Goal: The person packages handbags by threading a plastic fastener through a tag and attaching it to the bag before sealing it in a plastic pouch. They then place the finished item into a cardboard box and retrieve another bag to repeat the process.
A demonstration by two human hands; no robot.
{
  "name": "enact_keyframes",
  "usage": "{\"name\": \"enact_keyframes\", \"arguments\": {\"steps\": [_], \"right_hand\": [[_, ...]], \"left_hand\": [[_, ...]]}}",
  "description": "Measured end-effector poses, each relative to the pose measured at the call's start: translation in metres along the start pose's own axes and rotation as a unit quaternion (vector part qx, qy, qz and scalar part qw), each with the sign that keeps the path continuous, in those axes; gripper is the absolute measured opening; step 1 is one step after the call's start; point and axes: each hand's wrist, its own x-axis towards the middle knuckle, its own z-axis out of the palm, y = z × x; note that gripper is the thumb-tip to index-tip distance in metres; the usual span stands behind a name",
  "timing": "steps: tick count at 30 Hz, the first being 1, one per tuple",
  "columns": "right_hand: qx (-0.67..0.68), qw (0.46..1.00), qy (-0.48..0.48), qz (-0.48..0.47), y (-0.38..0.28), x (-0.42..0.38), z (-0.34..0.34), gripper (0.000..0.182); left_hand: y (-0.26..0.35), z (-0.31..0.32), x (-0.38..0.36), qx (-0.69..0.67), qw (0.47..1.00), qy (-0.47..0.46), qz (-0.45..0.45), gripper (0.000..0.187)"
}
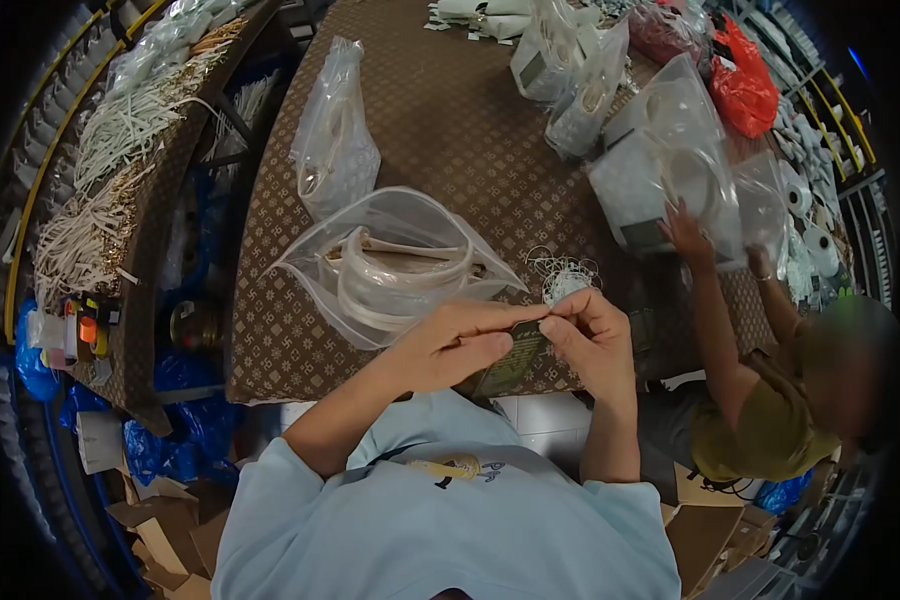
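Observation:
Close to the table's front edge, my two hands meet over a dark green printed tag (512, 362). My left hand (460, 345) has its fingers closed on the tag's upper part. Thumb and fingers of my right hand (592, 338) pinch at the tag's top corner; any string there is too small to make out. Just beyond them lies a tangle of thin white strings (568, 277). To the left, a clear plastic bag (320, 262) stands open around a bag with pale cream handles (405, 285).
A co-worker (760, 410) on the right handles a large plastic-wrapped bag (670, 170). Another wrapped bag (338, 150) lies at the table's left. More wrapped bags (580, 90) and a red plastic bag (743, 80) are at the back. Bundled straps (120, 140) fill the left side table.

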Motion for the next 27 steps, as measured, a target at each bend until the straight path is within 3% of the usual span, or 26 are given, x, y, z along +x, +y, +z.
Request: {"name": "enact_keyframes", "arguments": {"steps": [2, 6, 10, 12, 14, 15, 20, 21, 22, 23, 25, 26, 27], "right_hand": [[0.002, 1.0, 0.015, -0.004, 0.004, -0.005, 0.003, 0.011], [-0.038, 0.996, 0.063, -0.047, 0.01, -0.006, 0.01, 0.014], [-0.049, 0.997, 0.027, -0.058, 0.006, -0.007, 0.007, 0.014], [0.051, 0.999, -0.006, -0.017, 0.004, -0.006, 0.003, 0.015], [0.042, 0.999, -0.029, -0.006, 0.001, -0.007, 0.003, 0.017], [0.036, 0.999, -0.029, 0.012, 0.001, -0.007, 0.001, 0.017], [0.045, 0.998, -0.036, -0.006, 0.015, -0.006, 0.009, 0.018], [-0.052, 0.997, 0.007, -0.059, 0.006, -0.007, 0.02, 0.018], [-0.149, 0.981, 0.053, -0.111, -0.001, -0.007, 0.026, 0.019], [-0.147, 0.981, 0.051, -0.115, -0.006, -0.007, 0.027, 0.019], [-0.298, 0.91, 0.039, -0.285, -0.011, -0.009, 0.028, 0.019], [-0.299, 0.91, 0.044, -0.284, -0.007, -0.012, 0.03, 0.019], [-0.164, 0.962, 0.026, -0.215, 0.0, -0.013, 0.034, 0.015]], "left_hand": [[-0.013, 0.0, -0.003, -0.148, 0.987, -0.039, -0.046, 0.045], [-0.008, 0.001, -0.004, -0.143, 0.985, -0.039, -0.094, 0.047], [-0.005, -0.001, -0.005, -0.182, 0.978, -0.051, -0.087, 0.045], [0.011, -0.005, -0.003, -0.187, 0.971, -0.08, -0.128, 0.044], [-0.004, 0.004, -0.004, -0.206, 0.973, -0.06, -0.089, 0.035], [-0.006, 0.004, -0.005, -0.117, 0.993, -0.026, -0.023, 0.029], [-0.005, 0.009, -0.009, 0.101, 0.994, 0.038, 0.035, 0.019], [-0.005, 0.012, -0.01, 0.179, 0.982, 0.052, 0.031, 0.016], [-0.01, 0.018, -0.013, 0.223, 0.967, 0.092, 0.082, 0.012], [-0.008, 0.016, -0.013, 0.228, 0.966, 0.094, 0.083, 0.012], [0.002, 0.014, -0.012, 0.291, 0.911, 0.202, 0.212, 0.024], [0.006, 0.014, -0.012, 0.289, 0.912, 0.198, 0.215, 0.024], [0.008, 0.014, -0.013, 0.286, 0.908, 0.207, 0.225, 0.026]]}}
